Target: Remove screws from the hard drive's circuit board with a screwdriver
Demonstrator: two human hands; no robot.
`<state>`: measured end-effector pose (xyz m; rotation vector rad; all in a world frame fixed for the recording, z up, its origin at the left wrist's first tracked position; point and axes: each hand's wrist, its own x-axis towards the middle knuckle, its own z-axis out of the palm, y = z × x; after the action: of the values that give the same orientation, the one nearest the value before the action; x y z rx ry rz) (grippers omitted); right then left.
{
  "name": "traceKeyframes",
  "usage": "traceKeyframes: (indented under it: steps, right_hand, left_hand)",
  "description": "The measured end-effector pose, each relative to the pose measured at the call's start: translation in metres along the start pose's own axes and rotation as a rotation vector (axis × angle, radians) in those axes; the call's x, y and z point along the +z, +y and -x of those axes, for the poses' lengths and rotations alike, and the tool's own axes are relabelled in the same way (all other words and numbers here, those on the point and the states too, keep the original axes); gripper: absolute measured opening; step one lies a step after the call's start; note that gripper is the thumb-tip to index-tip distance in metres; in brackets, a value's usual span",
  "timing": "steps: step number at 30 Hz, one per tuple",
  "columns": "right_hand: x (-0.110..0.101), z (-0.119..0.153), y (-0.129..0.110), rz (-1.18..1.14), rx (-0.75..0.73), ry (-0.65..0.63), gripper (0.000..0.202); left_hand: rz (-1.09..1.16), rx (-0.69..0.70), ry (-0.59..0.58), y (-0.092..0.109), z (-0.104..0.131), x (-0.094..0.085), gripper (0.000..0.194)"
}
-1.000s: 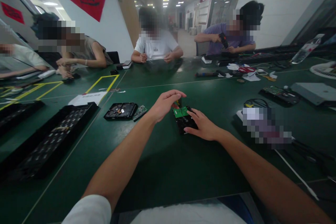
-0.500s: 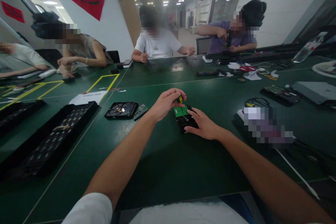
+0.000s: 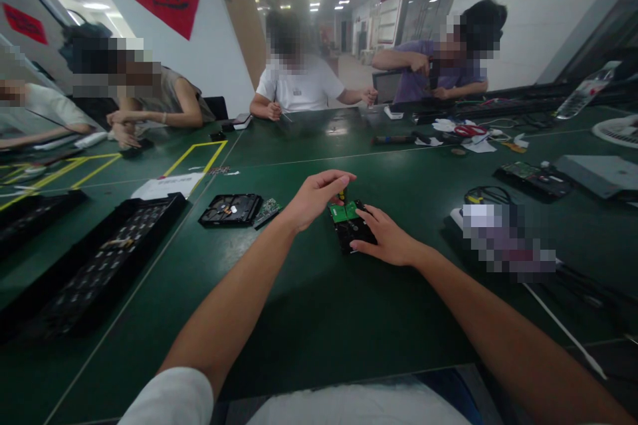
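Observation:
Directly in front of me a black hard drive (image 3: 343, 234) lies on the table with its green circuit board (image 3: 343, 211) facing up. My left hand (image 3: 323, 191) is closed on a small screwdriver (image 3: 342, 195) with a yellow and black handle. The screwdriver stands nearly upright, its shaft pointing down at the circuit board; whether the tip sits in a screw is too small to tell. My right hand (image 3: 386, 234) grips the drive from the right, thumb at the near edge and fingers along the far right side.
An opened hard drive (image 3: 230, 210) and a loose circuit board (image 3: 268, 212) lie to the left, beyond them a long black tray (image 3: 94, 265). Another drive (image 3: 533, 179), a grey box (image 3: 598, 174) and cables lie right. Several people sit across the table.
My left hand has shifted its fingers on the screwdriver, which now shows its shaft over the circuit board. The right hand and the drive have stayed in place.

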<state>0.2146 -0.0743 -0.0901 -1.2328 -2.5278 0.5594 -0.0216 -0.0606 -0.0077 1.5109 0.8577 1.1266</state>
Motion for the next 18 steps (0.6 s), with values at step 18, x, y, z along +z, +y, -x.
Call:
traceKeyframes:
  steps: [18]
  right_hand:
    - [0.0042,-0.0009,0.0062,0.001,-0.032,0.023,0.098]
  left_hand:
    - [0.073,0.005,-0.029,0.003,0.0016,0.0026,0.033]
